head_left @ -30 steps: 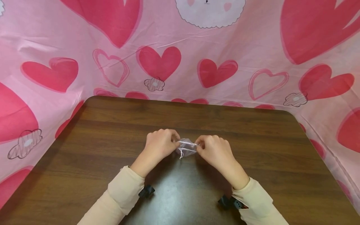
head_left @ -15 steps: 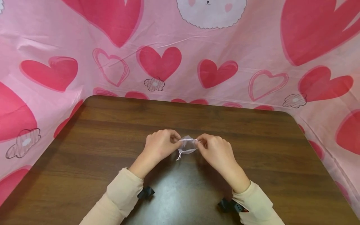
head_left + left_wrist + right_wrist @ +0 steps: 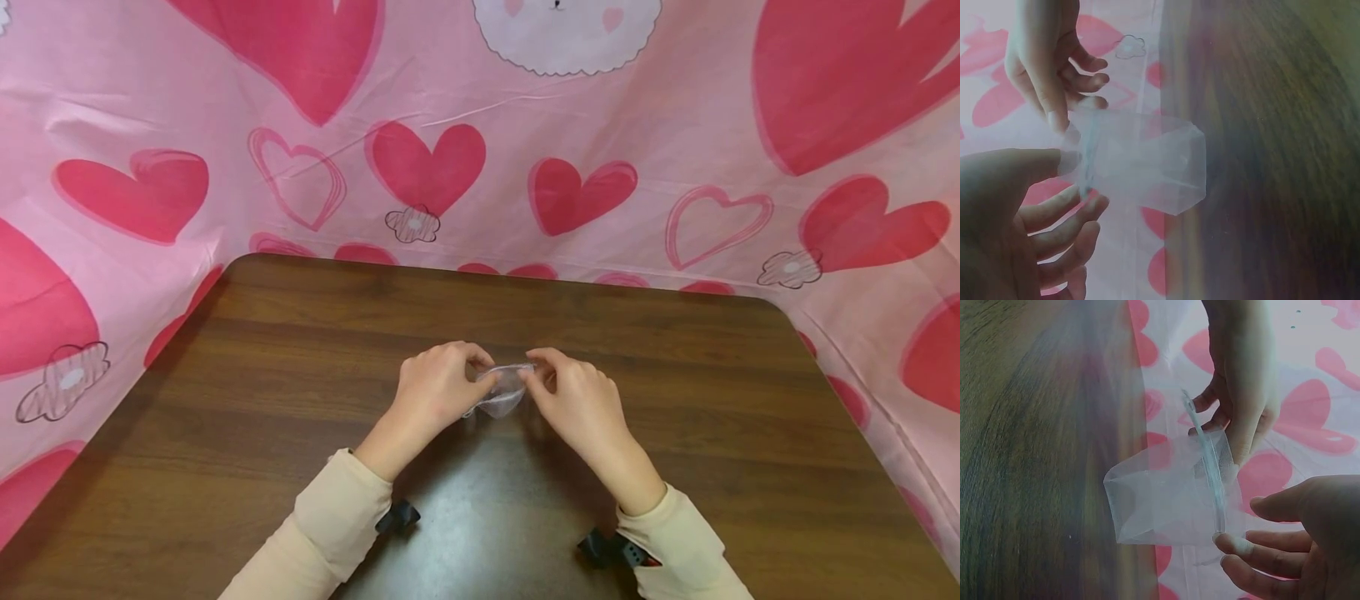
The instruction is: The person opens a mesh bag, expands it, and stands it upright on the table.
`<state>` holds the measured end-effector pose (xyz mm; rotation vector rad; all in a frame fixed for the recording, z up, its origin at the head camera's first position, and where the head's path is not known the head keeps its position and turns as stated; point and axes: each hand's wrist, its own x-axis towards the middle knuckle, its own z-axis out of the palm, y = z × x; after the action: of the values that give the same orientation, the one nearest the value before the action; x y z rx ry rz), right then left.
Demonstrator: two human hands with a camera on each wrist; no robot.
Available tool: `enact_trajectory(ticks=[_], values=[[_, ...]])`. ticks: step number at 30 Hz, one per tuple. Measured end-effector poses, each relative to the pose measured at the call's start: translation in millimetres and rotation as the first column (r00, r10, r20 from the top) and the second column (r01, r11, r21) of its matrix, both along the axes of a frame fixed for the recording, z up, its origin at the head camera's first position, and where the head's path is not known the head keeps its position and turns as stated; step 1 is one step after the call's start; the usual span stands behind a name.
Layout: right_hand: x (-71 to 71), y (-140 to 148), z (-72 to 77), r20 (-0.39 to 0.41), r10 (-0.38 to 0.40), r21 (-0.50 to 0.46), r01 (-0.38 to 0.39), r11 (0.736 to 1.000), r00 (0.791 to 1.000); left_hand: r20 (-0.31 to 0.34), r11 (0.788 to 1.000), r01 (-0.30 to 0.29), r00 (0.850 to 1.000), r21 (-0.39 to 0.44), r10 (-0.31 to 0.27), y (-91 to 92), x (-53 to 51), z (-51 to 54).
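Observation:
A small see-through whitish drawstring pouch (image 3: 504,400) hangs between the two hands above the wooden table, its white cord running around near the mouth. In the left wrist view the pouch body (image 3: 1154,162) spreads out with squared bottom corners. The left hand (image 3: 438,383) pinches the mouth end between thumb and fingers. On the other side, the right hand (image 3: 577,392) holds the rim with curled fingers. Seen from the right wrist, its fingertips meet the cord (image 3: 1213,481) and the thumb lies near the mouth edge. No contents show through the pouch.
A dark brown wooden table (image 3: 300,333) lies under the hands. Pink cloth (image 3: 502,200) printed with red hearts hangs behind and at both sides. Black wrist devices (image 3: 397,518) stick out at the beige sleeves (image 3: 345,508).
The pouch mouth has been spread and turned, and the cord's loose end has moved left beside the left hand. Left hand shifted slightly right; the right thumb and forefinger moved farther apart.

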<state>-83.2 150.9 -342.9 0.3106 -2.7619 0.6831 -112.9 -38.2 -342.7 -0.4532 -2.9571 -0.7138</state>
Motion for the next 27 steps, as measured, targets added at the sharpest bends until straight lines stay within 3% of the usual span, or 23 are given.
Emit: enact_trajectory(ticks=[27], values=[[1.3,8.3,-0.5,0.032,-0.017,0.007,0.017,1.0,0.999,-0.05,0.999,0.024,0.999,0.029,-0.023,2.0,5.1,-1.1]])
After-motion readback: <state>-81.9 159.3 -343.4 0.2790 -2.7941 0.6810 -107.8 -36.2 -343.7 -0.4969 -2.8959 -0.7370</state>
